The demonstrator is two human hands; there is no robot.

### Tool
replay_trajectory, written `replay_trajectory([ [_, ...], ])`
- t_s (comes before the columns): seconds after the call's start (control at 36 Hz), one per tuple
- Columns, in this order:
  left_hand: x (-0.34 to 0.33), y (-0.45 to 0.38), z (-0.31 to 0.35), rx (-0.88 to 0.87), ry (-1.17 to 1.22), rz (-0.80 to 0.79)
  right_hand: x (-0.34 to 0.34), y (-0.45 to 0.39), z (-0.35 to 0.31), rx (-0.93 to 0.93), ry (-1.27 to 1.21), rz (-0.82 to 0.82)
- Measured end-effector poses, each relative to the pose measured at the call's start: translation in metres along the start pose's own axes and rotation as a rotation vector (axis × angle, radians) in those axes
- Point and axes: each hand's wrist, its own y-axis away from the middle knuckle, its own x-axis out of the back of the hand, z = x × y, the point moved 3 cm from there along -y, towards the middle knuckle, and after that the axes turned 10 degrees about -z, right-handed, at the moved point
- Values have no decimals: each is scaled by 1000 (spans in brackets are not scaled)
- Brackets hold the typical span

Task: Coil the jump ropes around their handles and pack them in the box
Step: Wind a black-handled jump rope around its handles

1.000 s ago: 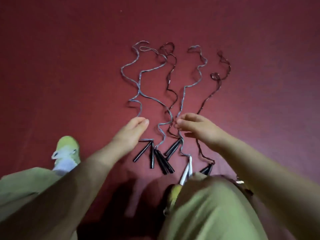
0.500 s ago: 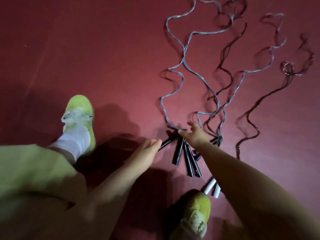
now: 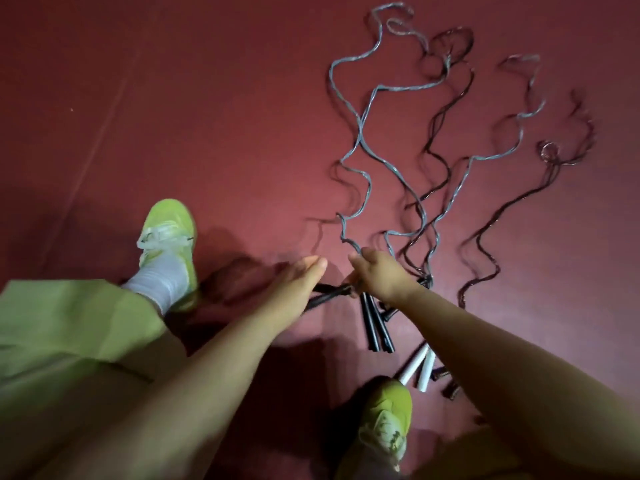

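Note:
Several jump ropes lie stretched out on the red floor. A grey rope (image 3: 360, 133) runs down to a pair of black handles (image 3: 332, 293). My right hand (image 3: 381, 277) grips those handles at the end where the rope joins. My left hand (image 3: 303, 277) lies over their other end with straight fingers. Another pair of black handles (image 3: 375, 329) lies just below my right wrist, and white handles (image 3: 420, 368) lie nearer my foot. Dark ropes (image 3: 446, 109) wind away to the right. No box is in view.
My two green shoes stand on the floor, one at the left (image 3: 166, 230) and one at the bottom (image 3: 388, 420), close to the white handles. A further dark rope (image 3: 485, 230) with dark handles (image 3: 446, 384) lies at the right, partly under my arm.
Both hands came down from the rope strands to the leftmost black handles. My right hand has closed on them and my left hand has slid on top. The view shifted left.

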Motion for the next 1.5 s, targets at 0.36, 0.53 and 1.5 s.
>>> replay_trajectory([
  [0.36,21,140,112,-296,-356,-240,22,181,-139,299,-444,122],
  [0.53,6,188,114,-225,-250,-357,-1,227,-152,323,-736,29],
  [1.5,58,172,158,-282,612,-268,2,188,-170,506,-102,-24],
])
